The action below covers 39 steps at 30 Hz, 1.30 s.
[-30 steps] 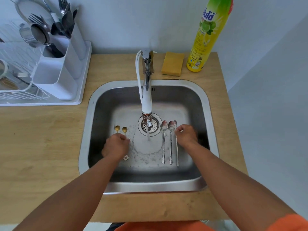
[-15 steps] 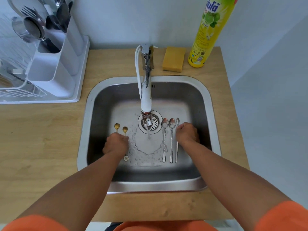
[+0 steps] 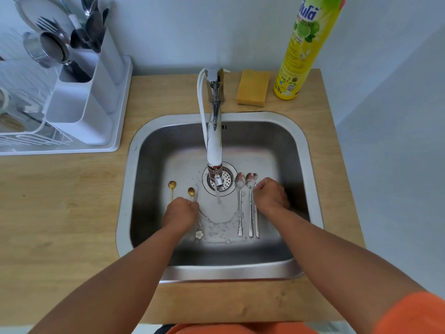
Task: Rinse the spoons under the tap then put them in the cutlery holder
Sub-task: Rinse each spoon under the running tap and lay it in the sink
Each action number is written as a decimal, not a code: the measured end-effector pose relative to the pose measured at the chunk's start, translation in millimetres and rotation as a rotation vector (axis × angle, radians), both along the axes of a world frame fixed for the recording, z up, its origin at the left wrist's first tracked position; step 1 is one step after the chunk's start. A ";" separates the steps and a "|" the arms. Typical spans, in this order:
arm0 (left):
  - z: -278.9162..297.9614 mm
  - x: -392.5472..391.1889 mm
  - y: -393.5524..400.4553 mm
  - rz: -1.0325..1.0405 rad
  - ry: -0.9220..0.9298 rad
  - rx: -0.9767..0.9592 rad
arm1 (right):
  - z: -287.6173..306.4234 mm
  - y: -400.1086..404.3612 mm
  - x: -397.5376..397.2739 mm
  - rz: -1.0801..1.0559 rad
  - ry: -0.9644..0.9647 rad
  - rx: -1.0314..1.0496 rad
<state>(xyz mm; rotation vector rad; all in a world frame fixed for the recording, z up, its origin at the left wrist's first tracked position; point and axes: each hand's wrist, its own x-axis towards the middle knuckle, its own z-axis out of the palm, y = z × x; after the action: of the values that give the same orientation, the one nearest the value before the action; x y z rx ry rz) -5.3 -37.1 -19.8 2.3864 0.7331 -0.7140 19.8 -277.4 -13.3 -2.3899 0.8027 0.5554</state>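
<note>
Gold spoons: we see two small gold-coloured metal spoons (image 3: pixel 172 186) lying on the floor of the stainless steel sink (image 3: pixel 310 179), left of the drain, bowls pointing up the frame; one ends in a white flower charm (image 3: pixel 199 234).
Silver spoons: three long-handled silver metal spoons (image 3: pixel 240 201) lie side by side right of the drain, well apart from the gold pair.
Left hand: our left hand (image 3: pixel 180 214) is curled over the gold handles, fingers bent down onto them; we cannot tell whether the grip has closed.
Right hand: our right hand (image 3: pixel 271 195) is bunched over the rightmost silver spoon, near its bowl; whether it holds it, we cannot tell.
Water: a thin stream runs from the chrome tap (image 3: pixel 214 141) between our hands.
Handling: we judge the spoons light, stiff and slippery when wet; lying flat, they need a fingertip pinch at mid-handle.
Destination: the white plastic cutlery holder (image 3: pixel 79 102), upper left of the frame on the wooden worktop (image 3: pixel 60 201), already carries cutlery.
</note>
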 end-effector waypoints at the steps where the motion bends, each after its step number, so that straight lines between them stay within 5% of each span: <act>1: -0.6 -2.0 -2.3 0.013 -0.014 -0.051 | 1.0 1.3 -0.9 -0.004 -0.025 0.005; 5: 2.2 -6.7 -12.4 0.027 -0.051 -0.165 | 6.8 18.1 -10.3 0.022 -0.140 0.074; 10: 11.8 -13.7 -29.0 -0.079 -0.090 -0.183 | 9.2 44.6 -17.5 0.177 -0.032 0.497; 18: 25.4 -23.7 -45.2 -0.101 -0.126 -0.238 | -1.5 52.0 -19.4 -0.051 0.147 0.765; 31: 39.0 4.4 -36.3 0.124 -0.134 -0.546 | 0.3 47.0 -27.0 0.381 -0.001 0.456; 39: 24.7 1.3 -46.8 0.213 -0.366 -0.354 | 1.6 43.1 -34.0 0.314 -0.046 0.529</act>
<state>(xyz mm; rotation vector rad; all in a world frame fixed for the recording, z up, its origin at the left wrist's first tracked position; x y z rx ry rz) -4.0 -83.9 4.9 2.0002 0.6308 -0.2770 -14.2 -234.3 -11.7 -2.0261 0.2137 0.7284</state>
